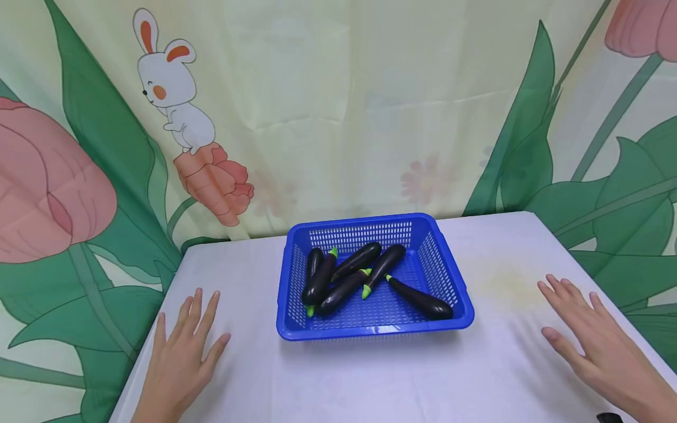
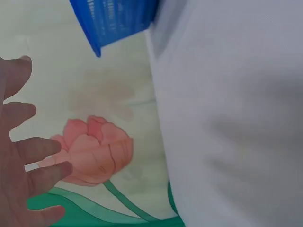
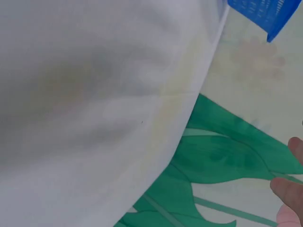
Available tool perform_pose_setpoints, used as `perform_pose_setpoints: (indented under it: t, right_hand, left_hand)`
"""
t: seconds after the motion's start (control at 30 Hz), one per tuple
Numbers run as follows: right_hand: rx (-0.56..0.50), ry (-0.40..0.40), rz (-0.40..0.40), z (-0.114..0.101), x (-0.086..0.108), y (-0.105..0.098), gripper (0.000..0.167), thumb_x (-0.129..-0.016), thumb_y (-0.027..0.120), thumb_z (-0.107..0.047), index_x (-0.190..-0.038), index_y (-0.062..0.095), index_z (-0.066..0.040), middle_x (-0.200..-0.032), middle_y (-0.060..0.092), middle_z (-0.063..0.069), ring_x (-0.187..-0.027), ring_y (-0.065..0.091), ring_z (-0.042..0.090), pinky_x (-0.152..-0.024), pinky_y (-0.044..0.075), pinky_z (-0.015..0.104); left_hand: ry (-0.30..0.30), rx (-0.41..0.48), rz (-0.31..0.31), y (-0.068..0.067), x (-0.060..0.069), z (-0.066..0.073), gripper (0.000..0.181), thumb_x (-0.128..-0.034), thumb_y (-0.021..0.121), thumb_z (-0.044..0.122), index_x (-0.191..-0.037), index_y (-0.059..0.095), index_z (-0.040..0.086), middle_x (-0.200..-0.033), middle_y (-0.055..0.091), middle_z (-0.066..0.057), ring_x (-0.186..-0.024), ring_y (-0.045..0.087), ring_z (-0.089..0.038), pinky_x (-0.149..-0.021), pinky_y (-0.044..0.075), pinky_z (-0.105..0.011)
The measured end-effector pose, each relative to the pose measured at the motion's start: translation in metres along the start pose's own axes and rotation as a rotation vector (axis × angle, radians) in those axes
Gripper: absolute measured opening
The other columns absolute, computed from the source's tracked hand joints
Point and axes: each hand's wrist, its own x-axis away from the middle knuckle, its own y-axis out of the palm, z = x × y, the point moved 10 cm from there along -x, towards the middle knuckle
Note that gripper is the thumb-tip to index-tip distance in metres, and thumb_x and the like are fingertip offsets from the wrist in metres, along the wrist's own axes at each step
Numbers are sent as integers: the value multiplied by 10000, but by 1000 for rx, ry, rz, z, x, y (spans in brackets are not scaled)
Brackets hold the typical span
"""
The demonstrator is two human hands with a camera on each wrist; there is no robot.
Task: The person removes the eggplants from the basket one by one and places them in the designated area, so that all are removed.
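Note:
A blue plastic basket (image 1: pixel 374 330) with slotted walls stands at the middle of the white table. Several dark purple eggplants (image 1: pixel 421 299) with bright green stem ends lie inside it, bunched mostly toward the left. To the basket's left, my left hand (image 1: pixel 182 352) is spread above the tabletop and holds nothing. My right hand (image 1: pixel 595 338) hovers on the opposite side, its fingers straight and nothing in its grasp. Neither hand touches the basket. In the left wrist view the fingers (image 2: pixel 40 179) are apart; only a corner of the basket (image 2: pixel 118 21) shows there.
A white cloth covers the table (image 1: pixel 370 382). Behind it hangs a curtain (image 1: pixel 423 117) printed with tulips, leaves and a rabbit, reaching down both sides. A small black object (image 1: pixel 609 418) is cut off at the lower right, by the right wrist.

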Motion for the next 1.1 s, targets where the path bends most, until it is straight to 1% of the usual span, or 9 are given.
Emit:
perform_pose_setpoints:
  t: [0.1,0.2,0.37,0.47,0.53,0.63,0.8,0.9,1.1]
  right_hand:
    - [-11,-7,28,-8,-2,-4,793,-1008,666,-264,-1672,242,-176,-1762,160,5,-1621,-63,12,-1310,-151,368]
    - [-36,-30,79,-16,-6,-10,754,-996,681,-247,-1651,315,-174,-1742,241,-28,-1610,7,-33,-1316,-89,281]
    - [-81,-58,145,-27,-7,-17,729,-955,722,-178,-1612,407,-162,-1705,319,-108,-1589,112,-69,-1292,-9,173]
    - [-89,-52,162,-31,-7,-16,721,-947,733,-184,-1601,430,-171,-1690,347,-119,-1583,139,-74,-1287,11,159]
    - [-112,-52,179,-35,-7,-16,711,-937,744,-179,-1587,456,-166,-1674,392,-88,-1582,178,-58,-1290,35,163]
    - [-143,-56,208,-40,-9,-16,712,-901,778,-159,-1557,502,-153,-1641,459,-42,-1574,247,-30,-1294,80,170]
    - [-165,-50,229,-49,-16,-14,753,-846,833,-152,-1537,533,-173,-1603,513,-24,-1555,276,-50,-1282,114,150]
    - [-170,-48,231,-56,-22,-12,784,-808,865,-152,-1526,550,-188,-1566,559,18,-1537,286,-80,-1267,135,128]
    - [-199,-74,247,-70,-33,-10,786,-745,904,-127,-1473,609,-165,-1444,662,93,-1472,329,-151,-1238,198,104]
  left_hand:
    - [26,5,66,-13,-5,12,851,-956,689,394,-1670,255,233,-1634,425,-200,-1443,459,-469,-1280,87,-678]
    - [53,16,126,-23,-9,24,791,-962,675,396,-1650,323,228,-1594,489,-187,-1413,508,-454,-1265,177,-665]
    - [93,37,192,-32,-14,39,611,-1061,491,493,-1593,447,196,-1542,556,-171,-1373,562,-424,-1211,281,-655]
    - [109,56,220,-34,-16,46,622,-1091,358,559,-1530,537,157,-1491,608,-163,-1334,597,-408,-1156,334,-660]
    - [115,70,235,-35,-18,51,636,-1094,336,568,-1487,585,136,-1457,639,-156,-1300,620,-398,-1122,359,-659]
    - [120,87,245,-35,-21,57,553,-1080,447,495,-1442,627,118,-1412,674,-145,-1251,645,-382,-1107,380,-641]
    - [119,118,255,-32,-29,66,481,-957,670,314,-1393,666,111,-1334,723,-129,-1177,685,-347,-1073,423,-613]
    - [103,145,247,-29,-33,70,469,-938,713,279,-1373,679,105,-1294,742,-123,-1143,701,-339,-1036,454,-599]
    - [29,204,208,-20,-39,73,426,-956,736,269,-1345,699,101,-1224,767,-138,-1103,720,-370,-974,516,-596]
